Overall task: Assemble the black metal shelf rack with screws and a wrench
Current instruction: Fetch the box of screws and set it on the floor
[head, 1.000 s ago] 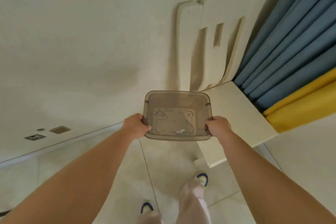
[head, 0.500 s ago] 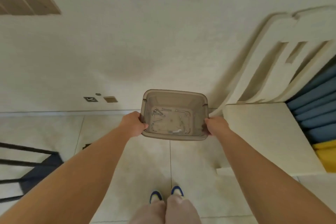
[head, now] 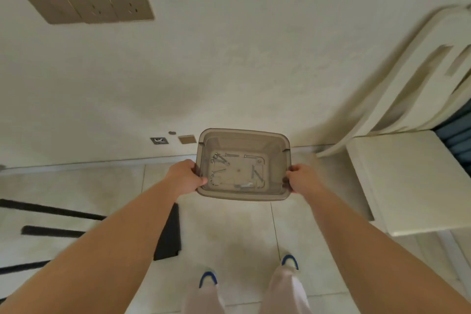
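Black metal shelf rack bars [head: 51, 231] and a flat black panel [head: 169, 234] lie on the pale tiled floor [head: 237, 237] toward its left edge. The left hand [head: 187, 178] grips the left rim of a translucent grey-brown plastic bin [head: 243, 163], fingers curled over the edge. The bin is held in the air above the floor, in front of the cream wall [head: 229, 58]. Loose silver screws [head: 218, 160] and small hardware lie scattered on its bottom. The right hand [head: 302, 179] clasps the right rim. A cream wooden chair [head: 407, 176] stands at the floor's right edge.
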